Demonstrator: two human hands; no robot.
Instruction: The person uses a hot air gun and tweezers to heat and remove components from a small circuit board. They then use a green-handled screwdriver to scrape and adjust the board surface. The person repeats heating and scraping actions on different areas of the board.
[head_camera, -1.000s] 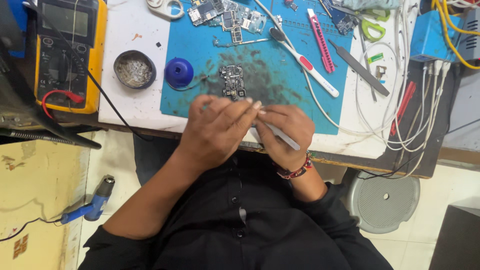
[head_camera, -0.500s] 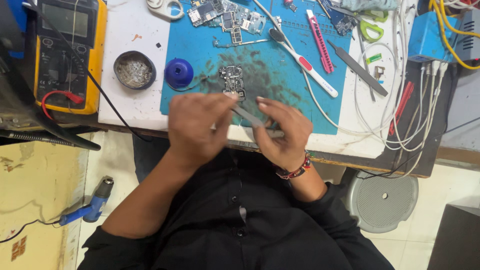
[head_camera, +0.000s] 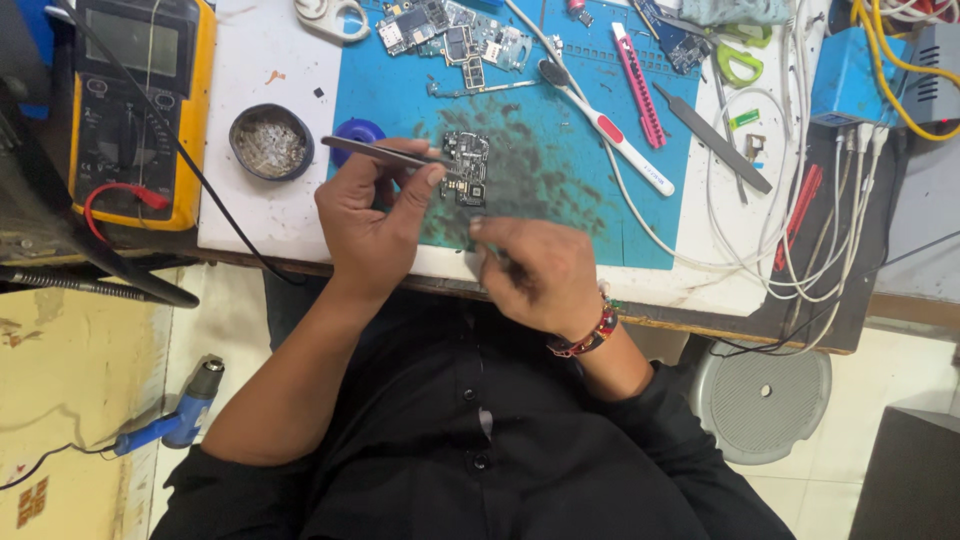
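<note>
Blue work mat (head_camera: 560, 150) near the desk's front edge, carrying a bare circuit board (head_camera: 466, 167). Left hand (head_camera: 372, 215) — fingers pinched together on metal tweezers (head_camera: 378, 151), tips touching the board's left edge. Right hand (head_camera: 540, 272), closed around a thin tool hidden by the fingers, rests at the mat's front edge. Board work appears in progress — nothing lifted yet; more loose boards (head_camera: 452, 30) lie at the back edge.
</note>
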